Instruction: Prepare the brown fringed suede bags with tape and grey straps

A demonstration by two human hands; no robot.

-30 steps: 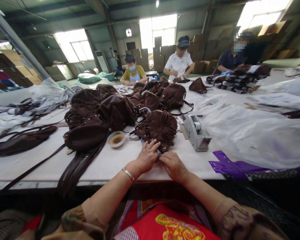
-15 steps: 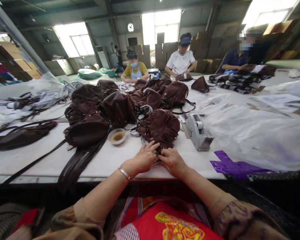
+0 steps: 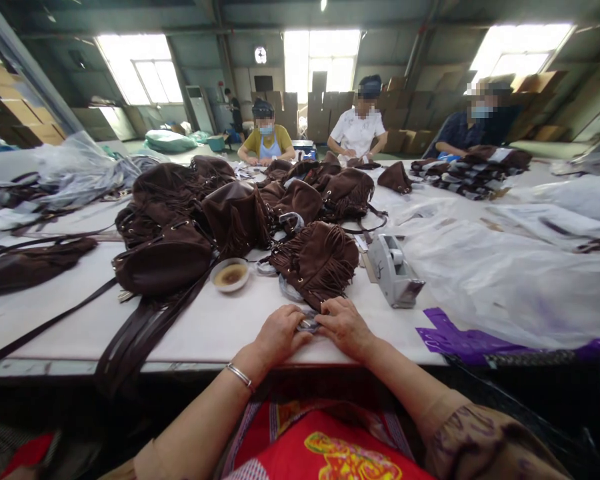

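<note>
A dark brown fringed bag (image 3: 320, 260) with metal eyelets lies on the white table in front of me. At its near end, close to the table's front edge, a grey plastic-wrapped strap (image 3: 309, 322) shows between my hands. My left hand (image 3: 280, 331), a silver bangle on its wrist, has its fingers curled on the strap's left side. From the right, my right hand (image 3: 346, 327) pinches the strap by the bag's near tip; its fingertips are partly hidden. Another bit of grey wrapping (image 3: 291, 290) curves out under the bag's left side.
A grey tape dispenser (image 3: 396, 270) stands right of the bag, and a shallow bowl of brownish paste (image 3: 230, 275) left. Brown bags (image 3: 165, 257) are heaped behind. Clear plastic sheeting (image 3: 485, 267) and purple tape (image 3: 453, 337) lie at right. Several co-workers (image 3: 363, 127) sit across the table.
My left hand has drawn back from the bag's eyelet edge toward the table's front, fingers now curled at the grey strap. My right hand stays near the bag's tip. The view has shifted slightly.
</note>
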